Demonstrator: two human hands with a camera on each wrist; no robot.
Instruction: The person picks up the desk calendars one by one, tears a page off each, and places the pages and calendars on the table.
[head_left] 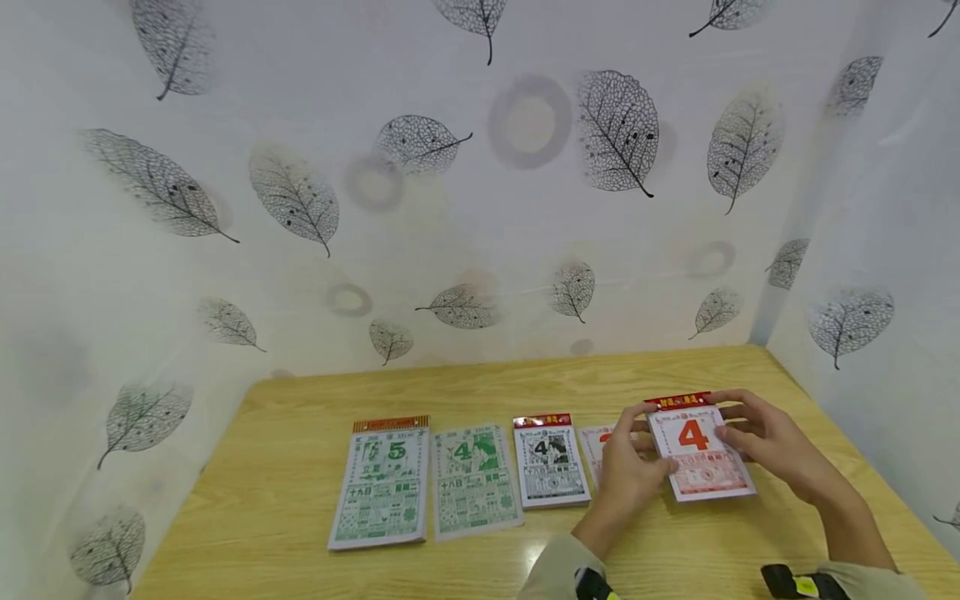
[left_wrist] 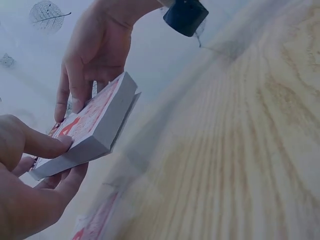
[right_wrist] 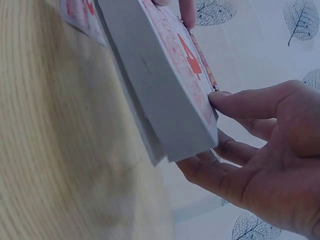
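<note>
A thick tear-off calendar pad (head_left: 705, 471) with a big red 4 and a red top strip is held over the right part of the table, its face tilted toward me. My left hand (head_left: 628, 467) grips its left edge; in the left wrist view, the thumb (left_wrist: 52, 145) lies on the printed face and the fingers are underneath. On the opposite edge, my right hand (head_left: 783, 450) pinches the pad, thumb (right_wrist: 240, 103) at the face and fingers around the back. Both wrist views show the white page block. Behind my left hand lies a red-printed sheet (head_left: 595, 442), partly covered.
A row on the wooden table (head_left: 247, 500) runs left from the hands: a black-printed calendar pad (head_left: 552, 475), a loose green sheet (head_left: 476, 492) with a 4, and a larger green calendar pad (head_left: 381, 492) with a 5. Leaf-patterned curtain (head_left: 480, 208) surrounds the table.
</note>
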